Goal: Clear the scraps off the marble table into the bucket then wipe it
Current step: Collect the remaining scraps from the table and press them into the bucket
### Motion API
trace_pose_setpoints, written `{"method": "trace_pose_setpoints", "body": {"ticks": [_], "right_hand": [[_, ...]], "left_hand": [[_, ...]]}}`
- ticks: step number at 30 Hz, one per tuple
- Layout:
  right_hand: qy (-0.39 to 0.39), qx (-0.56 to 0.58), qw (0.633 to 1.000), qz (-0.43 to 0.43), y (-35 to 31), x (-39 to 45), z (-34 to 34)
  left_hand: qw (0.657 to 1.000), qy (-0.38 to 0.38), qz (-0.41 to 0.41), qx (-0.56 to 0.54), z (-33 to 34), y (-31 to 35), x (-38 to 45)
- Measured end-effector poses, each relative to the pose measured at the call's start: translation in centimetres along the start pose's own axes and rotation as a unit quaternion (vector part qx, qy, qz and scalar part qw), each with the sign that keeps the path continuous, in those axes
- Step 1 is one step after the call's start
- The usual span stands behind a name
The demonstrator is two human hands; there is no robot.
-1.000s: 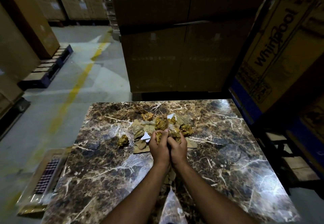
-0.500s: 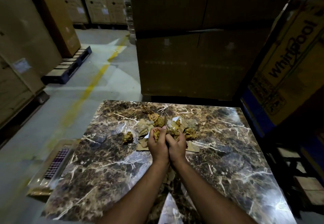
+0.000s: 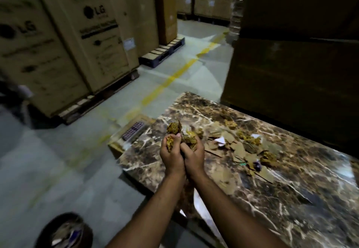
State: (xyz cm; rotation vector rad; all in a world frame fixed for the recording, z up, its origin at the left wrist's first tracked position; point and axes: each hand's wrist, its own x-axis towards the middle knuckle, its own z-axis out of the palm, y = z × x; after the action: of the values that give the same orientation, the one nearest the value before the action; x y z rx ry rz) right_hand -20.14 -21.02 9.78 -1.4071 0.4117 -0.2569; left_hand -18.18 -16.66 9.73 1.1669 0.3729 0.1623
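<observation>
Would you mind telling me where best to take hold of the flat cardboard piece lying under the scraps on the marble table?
Probably the cardboard piece by its bare near corner, coming from the table's near side. It lies flat, so slide fingers under that free edge; crumpled scraps cover the rest.

Both bare forearms are reaching up from the bottom of the frame toward its centre, wrists pressing together. The left hand (image 3: 172,155) and right hand (image 3: 193,153) are cupping side by side, fingers curling around crumpled scraps (image 3: 181,134).
</observation>
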Motion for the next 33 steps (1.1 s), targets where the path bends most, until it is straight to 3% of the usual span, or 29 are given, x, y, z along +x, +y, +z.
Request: {"method": "trace_pose_setpoints", "body": {"ticks": [7, 15, 21, 27, 33], "right_hand": [[-0.166, 0.013, 0.986, -0.003, 2.5, -5.2, 13.9], [-0.31, -0.021, 0.95, 0.025, 9.8, -16.3, 33.8], [-0.393, -0.05, 0.916, 0.061, 15.7, -25.7, 46.6], [-0.445, -0.06, 0.891, 0.068, 18.4, -31.0, 53.4], [-0.477, -0.081, 0.873, 0.067, 21.8, -32.1, 56.4]], "left_hand": [[0.986, 0.154, 0.033, -0.053, -13.6, 5.1, 4.6], [0.955, 0.282, 0.084, -0.038, -36.6, 11.0, 9.2], [0.927, 0.365, 0.074, -0.032, -52.8, 14.5, 10.5], [0.897, 0.43, 0.088, -0.059, -61.3, 16.8, 11.0], [0.88, 0.465, 0.079, -0.065, -65.8, 14.9, 12.4]]}}
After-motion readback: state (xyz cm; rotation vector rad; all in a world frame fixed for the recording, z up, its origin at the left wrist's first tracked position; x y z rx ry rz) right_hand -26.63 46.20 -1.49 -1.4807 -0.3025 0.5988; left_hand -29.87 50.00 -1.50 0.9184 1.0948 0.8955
